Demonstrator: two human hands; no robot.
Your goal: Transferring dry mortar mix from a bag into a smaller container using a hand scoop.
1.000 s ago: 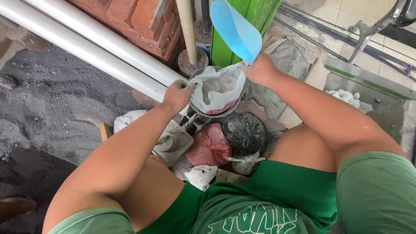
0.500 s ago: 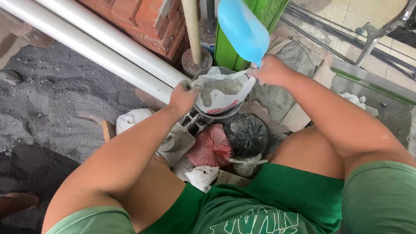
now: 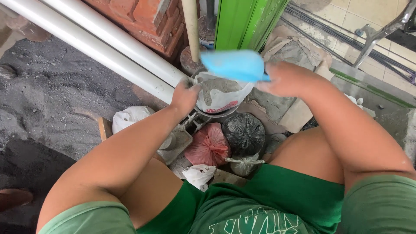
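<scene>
My left hand (image 3: 184,97) grips the left rim of a white plastic bag (image 3: 219,96) that stands open and holds grey powder. My right hand (image 3: 284,78) holds a blue plastic scoop (image 3: 236,65) by its handle, lying nearly level just above the bag's opening. The bag sits in a round metal pan (image 3: 216,116), of which only the rim shows. Below it lie tied bags: a red one (image 3: 209,145), a black one (image 3: 245,132) and small white ones (image 3: 198,174).
Two white pipes (image 3: 99,41) run diagonally at the upper left beside a red brick wall (image 3: 143,17). A wooden pole (image 3: 191,26) and a green panel (image 3: 245,19) stand behind the bag. Dark grey sand (image 3: 47,91) covers the ground at left. A torn paper sack (image 3: 294,50) lies at right.
The blue scoop was held upright well above the bag; my right hand has brought it down and tipped it level over the bag's mouth. My left hand kept its hold on the rim.
</scene>
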